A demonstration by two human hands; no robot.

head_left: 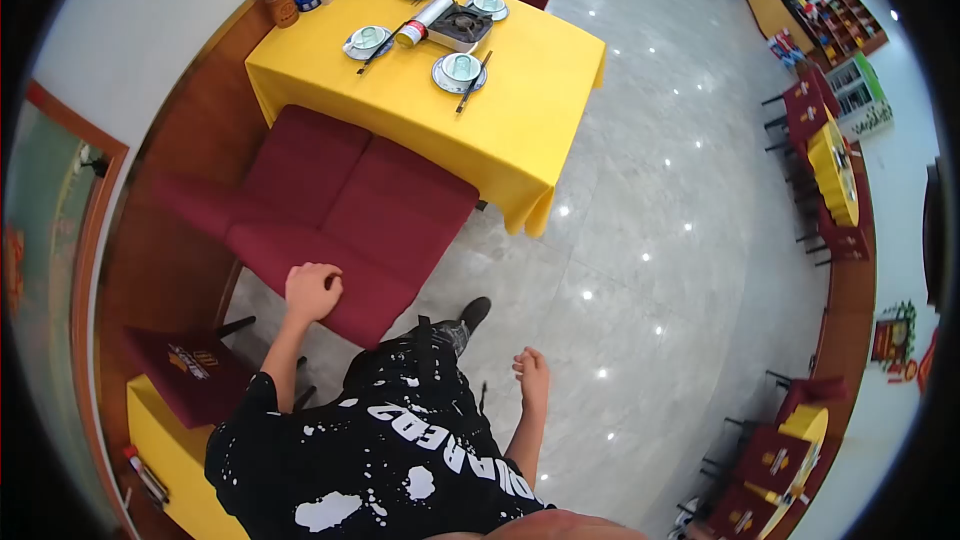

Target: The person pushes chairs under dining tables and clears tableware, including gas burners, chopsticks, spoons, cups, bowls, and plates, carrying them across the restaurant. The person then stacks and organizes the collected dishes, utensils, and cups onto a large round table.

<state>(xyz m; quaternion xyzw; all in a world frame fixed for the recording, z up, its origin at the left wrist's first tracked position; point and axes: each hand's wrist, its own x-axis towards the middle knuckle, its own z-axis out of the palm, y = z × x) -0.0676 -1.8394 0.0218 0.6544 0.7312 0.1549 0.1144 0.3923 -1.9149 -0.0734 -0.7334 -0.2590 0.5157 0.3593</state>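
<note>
By one bench (410, 205), left hand (313, 291)

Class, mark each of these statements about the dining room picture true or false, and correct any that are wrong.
1. A yellow cloth covers the table with the stove. True.
2. The metal can stands upright on top of the stove. False: it lies on its side beside the stove.
3. The bench nearest that table is bright blue. False: it is dark red.
4. The right hand is over the gray floor. True.
5. The left hand is lifting a bowl off the table. False: it is by the bench, and the bowls sit on the table.
</note>
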